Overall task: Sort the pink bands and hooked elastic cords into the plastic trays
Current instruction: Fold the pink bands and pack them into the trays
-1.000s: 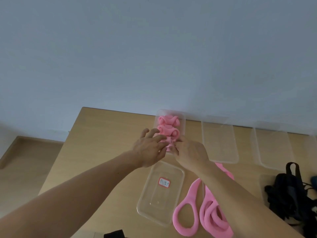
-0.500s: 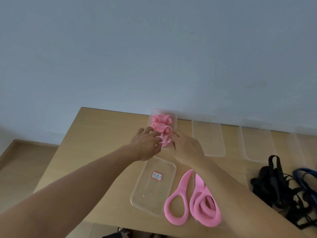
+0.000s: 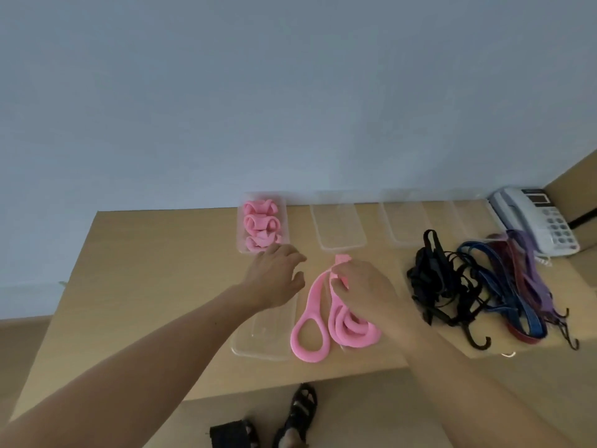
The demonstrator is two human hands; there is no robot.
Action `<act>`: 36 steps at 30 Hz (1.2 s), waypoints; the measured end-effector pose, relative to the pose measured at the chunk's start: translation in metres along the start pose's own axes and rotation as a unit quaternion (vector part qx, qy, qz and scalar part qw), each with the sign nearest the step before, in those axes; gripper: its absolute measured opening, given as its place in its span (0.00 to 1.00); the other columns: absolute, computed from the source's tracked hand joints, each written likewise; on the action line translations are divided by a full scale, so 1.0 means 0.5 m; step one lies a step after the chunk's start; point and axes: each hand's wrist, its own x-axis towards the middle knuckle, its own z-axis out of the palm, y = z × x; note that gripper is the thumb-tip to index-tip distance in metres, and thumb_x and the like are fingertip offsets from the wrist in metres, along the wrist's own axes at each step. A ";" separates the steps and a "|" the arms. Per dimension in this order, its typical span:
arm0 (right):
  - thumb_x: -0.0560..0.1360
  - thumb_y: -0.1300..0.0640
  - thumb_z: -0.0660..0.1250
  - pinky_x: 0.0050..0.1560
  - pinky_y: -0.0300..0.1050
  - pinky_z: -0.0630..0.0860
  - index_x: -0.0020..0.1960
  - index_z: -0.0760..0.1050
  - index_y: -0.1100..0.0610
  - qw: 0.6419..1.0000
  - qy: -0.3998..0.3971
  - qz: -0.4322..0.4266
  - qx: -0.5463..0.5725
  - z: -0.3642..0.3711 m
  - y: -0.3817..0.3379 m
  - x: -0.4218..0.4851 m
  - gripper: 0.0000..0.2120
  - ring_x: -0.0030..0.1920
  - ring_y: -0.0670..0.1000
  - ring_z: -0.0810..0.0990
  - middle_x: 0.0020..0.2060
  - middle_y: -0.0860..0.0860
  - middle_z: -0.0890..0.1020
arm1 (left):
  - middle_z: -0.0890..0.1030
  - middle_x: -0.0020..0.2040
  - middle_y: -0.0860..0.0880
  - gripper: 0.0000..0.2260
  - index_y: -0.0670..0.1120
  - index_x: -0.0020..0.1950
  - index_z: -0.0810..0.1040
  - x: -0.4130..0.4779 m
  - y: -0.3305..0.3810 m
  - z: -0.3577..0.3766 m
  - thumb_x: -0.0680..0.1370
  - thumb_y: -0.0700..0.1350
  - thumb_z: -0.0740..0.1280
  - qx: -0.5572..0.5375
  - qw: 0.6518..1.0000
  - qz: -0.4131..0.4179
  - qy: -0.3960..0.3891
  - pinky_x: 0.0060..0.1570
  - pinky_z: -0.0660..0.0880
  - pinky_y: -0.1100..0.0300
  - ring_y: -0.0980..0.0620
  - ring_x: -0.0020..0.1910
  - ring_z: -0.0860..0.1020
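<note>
A clear tray (image 3: 240,234) at the back left holds three folded pink bands (image 3: 261,224). Loose pink bands (image 3: 311,318) lie in long loops near the table's front edge. My right hand (image 3: 361,291) pinches the far end of one loose band. My left hand (image 3: 277,278) hovers with relaxed fingers above a clear tray (image 3: 258,342) at the front, holding nothing. A tangle of black hooked cords (image 3: 439,282) lies to the right, with blue, red and purple hooked cords (image 3: 520,286) beside it.
Two more clear trays (image 3: 337,226) (image 3: 405,219) stand along the back edge, with another faint one further right. A white desk phone (image 3: 534,219) sits at the back right. Below the table's front edge (image 3: 290,388) are sandalled feet.
Both hands have left the filled back tray and drawn back toward me. My right hand has taken hold of a loose pink band. The camera has swung right, showing the cords and phone.
</note>
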 end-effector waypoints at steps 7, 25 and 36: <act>0.77 0.61 0.62 0.44 0.52 0.72 0.41 0.73 0.64 0.980 -0.087 0.041 0.173 0.066 -0.091 0.027 0.09 0.39 0.55 0.74 0.36 0.55 0.76 | 0.71 0.67 0.42 0.19 0.43 0.70 0.70 -0.065 -0.076 0.035 0.80 0.46 0.60 -0.042 0.968 -0.233 -0.082 0.63 0.68 0.52 0.40 0.64 0.71; 0.72 0.57 0.70 0.36 0.44 0.67 0.33 0.72 0.52 0.912 -0.158 0.093 0.367 0.151 -0.105 0.106 0.11 0.32 0.49 0.70 0.29 0.47 0.74 | 0.79 0.46 0.46 0.06 0.42 0.52 0.79 -0.111 -0.104 0.039 0.77 0.41 0.66 -0.353 0.824 -0.436 0.077 0.40 0.73 0.58 0.48 0.41 0.76; 0.76 0.52 0.70 0.38 0.46 0.72 0.42 0.78 0.58 0.900 -0.019 0.059 0.430 0.040 -0.136 0.222 0.10 0.29 0.47 0.75 0.29 0.45 0.82 | 0.80 0.43 0.48 0.02 0.45 0.47 0.78 -0.012 -0.136 -0.109 0.78 0.43 0.67 -0.369 0.815 -0.385 0.226 0.41 0.75 0.55 0.47 0.42 0.79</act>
